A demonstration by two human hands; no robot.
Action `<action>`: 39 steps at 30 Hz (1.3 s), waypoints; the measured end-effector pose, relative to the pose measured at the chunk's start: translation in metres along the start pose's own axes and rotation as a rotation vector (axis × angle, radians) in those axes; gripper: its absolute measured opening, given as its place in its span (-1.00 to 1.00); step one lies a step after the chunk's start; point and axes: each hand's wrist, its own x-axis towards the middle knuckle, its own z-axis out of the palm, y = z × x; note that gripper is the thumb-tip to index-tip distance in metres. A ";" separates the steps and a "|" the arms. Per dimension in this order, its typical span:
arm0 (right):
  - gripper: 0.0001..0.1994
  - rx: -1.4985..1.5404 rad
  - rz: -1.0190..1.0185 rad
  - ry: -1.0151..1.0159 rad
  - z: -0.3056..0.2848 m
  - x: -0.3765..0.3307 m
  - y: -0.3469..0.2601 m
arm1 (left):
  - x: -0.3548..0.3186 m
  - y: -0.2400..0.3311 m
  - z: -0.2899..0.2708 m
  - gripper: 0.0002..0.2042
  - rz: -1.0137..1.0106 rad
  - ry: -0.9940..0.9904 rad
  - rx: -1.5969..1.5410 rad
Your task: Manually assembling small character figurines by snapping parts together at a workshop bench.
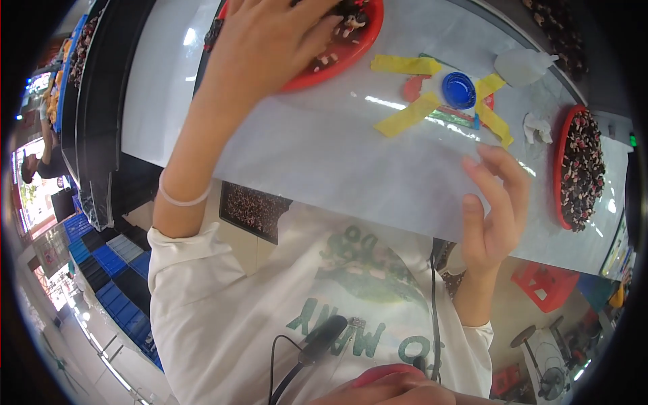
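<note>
My left hand (266, 44) reaches over a red basin (368, 50) at the top of the view. Its visible fingers are apart, and some fingertips are cut off by the picture's edge. In the basin lie small dark, white and pinkish pieces (327, 59). My right hand (498, 209) hovers by the near edge of the grey-white table (324, 148), fingers loosely bent and apart, nothing visible in them. Beyond it, a round blue cup-like piece (459, 90) sits on a colourful flat sheet (442, 115). Strips of yellow tape (408, 116) stick out around it.
A second red tray (560, 172) of similar small pieces stands at the right. A white bulb-shaped object (523, 66) and a crumpled white scrap (536, 128) lie near the far edge. Blue crates (118, 297) are at left; another person (44, 162) is in the background.
</note>
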 end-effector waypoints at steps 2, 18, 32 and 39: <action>-0.76 0.023 0.023 0.000 -0.002 -0.001 0.004 | 0.013 0.005 -0.018 -0.73 -0.121 -0.265 0.341; -0.79 -0.423 0.173 0.229 -0.102 -0.004 0.057 | -0.010 0.010 -0.004 -0.71 -0.237 -0.215 0.159; -0.66 -0.705 0.228 0.050 -0.156 0.017 0.134 | 0.027 0.025 -0.035 -0.62 -0.512 -0.557 -0.072; -0.72 -0.589 0.416 0.119 -0.166 0.017 0.122 | 0.098 0.016 -0.025 -0.74 -0.111 -0.542 -0.152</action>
